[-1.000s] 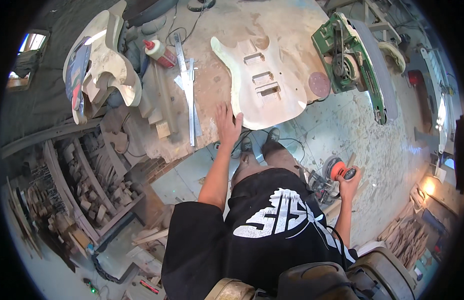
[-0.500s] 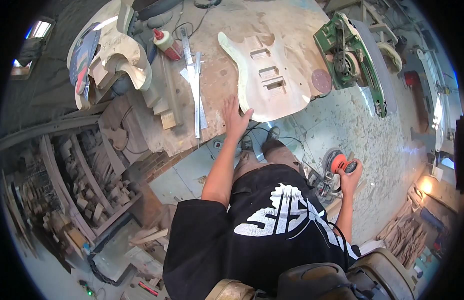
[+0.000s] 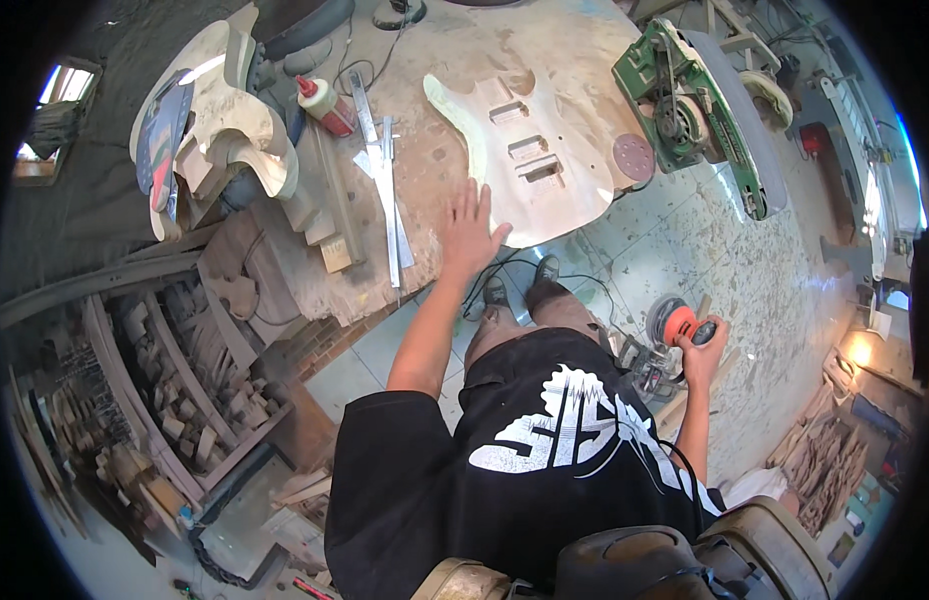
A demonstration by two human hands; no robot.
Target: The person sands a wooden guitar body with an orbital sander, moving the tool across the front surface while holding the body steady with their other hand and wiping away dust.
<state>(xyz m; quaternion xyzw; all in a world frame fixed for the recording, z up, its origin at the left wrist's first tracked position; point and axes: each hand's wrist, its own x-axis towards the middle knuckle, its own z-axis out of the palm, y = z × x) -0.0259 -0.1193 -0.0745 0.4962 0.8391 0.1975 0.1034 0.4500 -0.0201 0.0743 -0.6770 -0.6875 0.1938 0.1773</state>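
A pale wooden guitar body (image 3: 545, 210) with several rectangular cutouts lies on the workbench (image 3: 425, 150). My left hand (image 3: 471, 232) rests with fingers stretched at its lower left edge, the thumb by the rim. Off the bench to the right, my right hand (image 3: 705, 345) grips an orange and black random orbital sander (image 3: 677, 322), held in the air with its round pad turned to the left. A round brown sanding disc (image 3: 634, 157) sits beside the guitar body at the bench's right side.
Left on the bench are a glue bottle (image 3: 326, 104) with a red cap, metal rulers (image 3: 391, 205) and wood strips (image 3: 330, 205). More guitar bodies (image 3: 230, 110) stand at far left. A green belt sander (image 3: 685, 110) stands right. Wood offcuts (image 3: 190, 400) fill a lower-left rack. A cable (image 3: 595, 285) crosses the floor.
My left hand has shifted slightly left and its fingers lie flatter by the guitar body's edge. The view has turned a little. My right hand still holds the sander in about the same place.
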